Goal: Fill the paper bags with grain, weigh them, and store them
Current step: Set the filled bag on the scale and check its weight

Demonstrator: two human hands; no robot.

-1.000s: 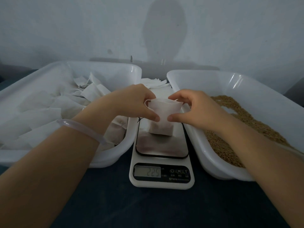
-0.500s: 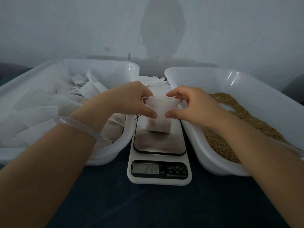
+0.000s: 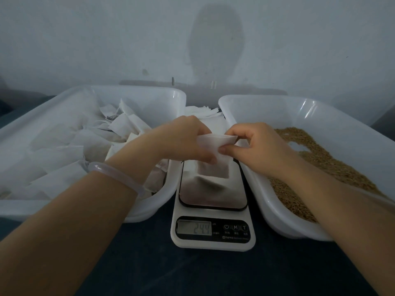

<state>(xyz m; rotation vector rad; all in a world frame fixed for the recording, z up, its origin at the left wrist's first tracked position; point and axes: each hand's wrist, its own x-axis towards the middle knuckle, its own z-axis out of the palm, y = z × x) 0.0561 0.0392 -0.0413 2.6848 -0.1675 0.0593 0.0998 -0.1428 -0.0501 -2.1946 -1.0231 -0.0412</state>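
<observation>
A small white paper bag (image 3: 215, 161) stands on the metal plate of a white kitchen scale (image 3: 213, 238), whose display reads 244. My left hand (image 3: 183, 142) pinches the bag's top from the left. From the right, my right hand (image 3: 256, 144) pinches the same top edge, thumb against the paper. The bag's mouth is folded nearly flat between both hands. Brown grain (image 3: 320, 167) fills the white tub (image 3: 277, 216) on the right.
A white tub (image 3: 149, 212) on the left holds several white paper bags. More flat white bags (image 3: 203, 111) lie behind the scale between the tubs. A pale wall stands close behind. Everything rests on a dark tabletop (image 3: 203, 274).
The bag's mouth has gone from open and rounded to pressed nearly flat between my hands. The scale reading rose from 225 to 244 and has held there.
</observation>
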